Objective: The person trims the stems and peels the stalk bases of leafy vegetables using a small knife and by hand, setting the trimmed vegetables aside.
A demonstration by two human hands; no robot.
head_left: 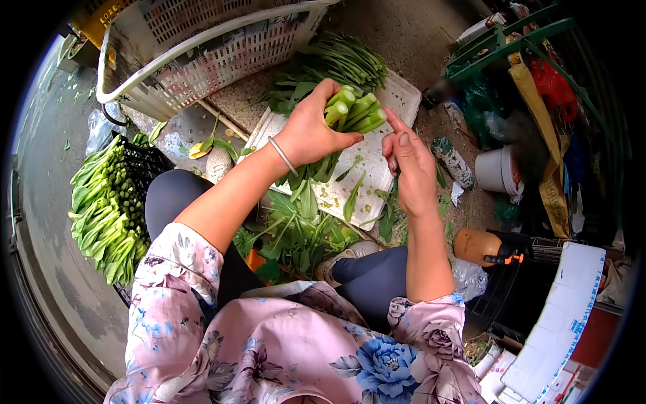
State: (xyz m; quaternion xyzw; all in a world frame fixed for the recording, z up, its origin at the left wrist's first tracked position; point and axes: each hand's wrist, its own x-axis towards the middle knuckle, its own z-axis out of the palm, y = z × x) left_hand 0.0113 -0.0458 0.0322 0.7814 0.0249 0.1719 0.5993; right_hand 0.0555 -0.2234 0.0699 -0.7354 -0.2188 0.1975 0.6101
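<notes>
At the left, grey, worn-looking pavement (pixel 47 161) with scattered leaf scraps. On it, a black crate (pixel 138 156) with leafy greens (pixel 108 209) heaped in a thick row. Farther off, a tilted white slotted basket (pixel 202 81), with a thin stick (pixel 225 121) just below its rim. At centre, above a speckled white board (pixel 404 97), a bunch of pale-cut green stalks (pixel 353 108), clamped in the left hand (pixel 313 128), cut ends up and toward the right. At the board's far side, a pile of slender greens (pixel 350 60); at its near edge, loose leaves (pixel 296 232) spread on the ground. Just beside the bunch, the right hand (pixel 410 158), apart from the left, index finger at the cut ends; contact impossible to tell. Farther right, a white bucket (pixel 494 170), a green rack (pixel 508 44) over bags and clutter, an orange bottle (pixel 476 247) and, nearer, a long white strip (pixel 558 320) with blue print.
</notes>
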